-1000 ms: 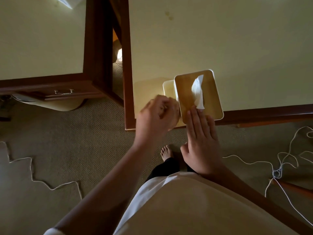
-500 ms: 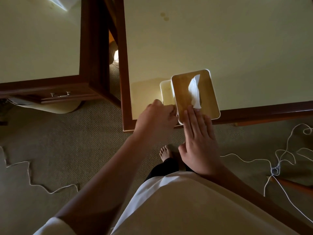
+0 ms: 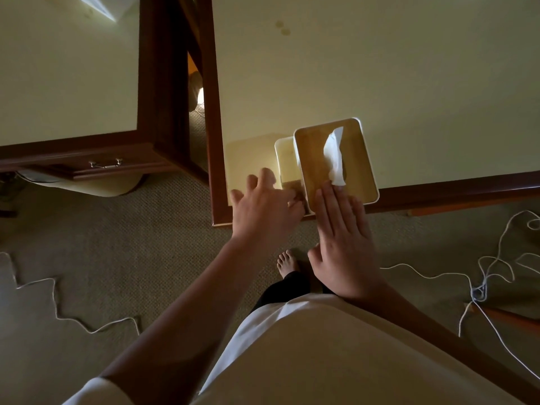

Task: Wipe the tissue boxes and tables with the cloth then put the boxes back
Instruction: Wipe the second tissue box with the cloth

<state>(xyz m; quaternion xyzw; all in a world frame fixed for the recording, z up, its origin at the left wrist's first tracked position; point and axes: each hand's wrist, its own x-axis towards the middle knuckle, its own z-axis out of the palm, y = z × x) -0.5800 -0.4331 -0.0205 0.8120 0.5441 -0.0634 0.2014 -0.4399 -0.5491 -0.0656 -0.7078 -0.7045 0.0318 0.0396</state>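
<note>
Now the tissue box (image 3: 309, 159) sits at the near left corner of the worktop (image 3: 380, 68), a white tissue (image 3: 333, 153) poking from its lid (image 3: 359, 165). The right hand (image 3: 342, 244) lies flat on the lid's near end, fingers straight. The left hand (image 3: 263, 209) was balled up beside the box a second ago; now its fingers spread wide, holding nothing I can see. I see no cloth, so I think that wipe is done. Carpet (image 3: 131, 252) and a white cord (image 3: 423, 276) lie below; a second worktop (image 3: 58, 68) stands left.
</note>
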